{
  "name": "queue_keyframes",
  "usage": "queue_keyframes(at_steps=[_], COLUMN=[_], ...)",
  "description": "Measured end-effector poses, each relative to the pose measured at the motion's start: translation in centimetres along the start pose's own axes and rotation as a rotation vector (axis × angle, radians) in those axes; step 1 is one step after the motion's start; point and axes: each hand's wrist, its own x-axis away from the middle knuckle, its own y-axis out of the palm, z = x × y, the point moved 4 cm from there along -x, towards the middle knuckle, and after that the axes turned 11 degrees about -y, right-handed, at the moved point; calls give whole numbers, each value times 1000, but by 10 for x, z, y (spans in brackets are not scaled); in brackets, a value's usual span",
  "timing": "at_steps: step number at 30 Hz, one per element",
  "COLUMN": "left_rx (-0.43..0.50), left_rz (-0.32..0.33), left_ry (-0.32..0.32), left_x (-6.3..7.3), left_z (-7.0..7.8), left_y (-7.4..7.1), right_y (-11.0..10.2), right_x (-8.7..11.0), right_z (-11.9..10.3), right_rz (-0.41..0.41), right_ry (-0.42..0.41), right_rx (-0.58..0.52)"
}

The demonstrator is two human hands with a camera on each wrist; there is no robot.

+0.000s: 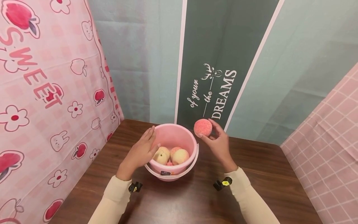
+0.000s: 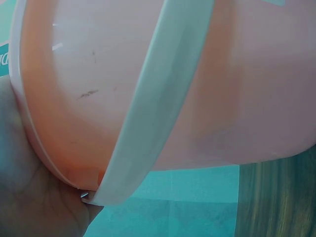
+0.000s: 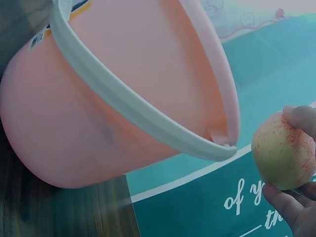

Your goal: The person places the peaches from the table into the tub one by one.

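A pink bucket point(image 1: 171, 133) stands on the table with several pale yellow and pink peaches point(image 1: 180, 156) at its bottom. My left hand point(image 1: 140, 151) rests against the bucket's left rim, fingers fairly straight and thumb reaching over the edge. To the right of the bucket and apart from it, my right hand point(image 1: 218, 141) pinches a peach point(image 1: 203, 127) between thumb and fingers, at about rim height. That peach point(image 3: 282, 150) looks yellowish with red speckles in the right wrist view. The bucket's white handle point(image 3: 116, 96) hangs down over its near side.
The brown wooden table point(image 1: 260, 174) stretches to both sides of the bucket. Behind it hangs a green and teal cloth point(image 1: 223, 40) with white lettering. Pink printed cloth point(image 1: 56, 124) stands on the left, and pink checked cloth point(image 1: 330, 140) on the right.
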Motion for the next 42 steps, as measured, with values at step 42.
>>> queue_keyframes(at_steps=[42], left_rx=[-2], left_rz=[-1], left_ry=[-2], left_x=[-1], left_z=[-3], left_y=[-1], right_y=[36], right_x=[10], right_z=[33], right_rz=[-121], right_ry=[-81], right_rx=[-175])
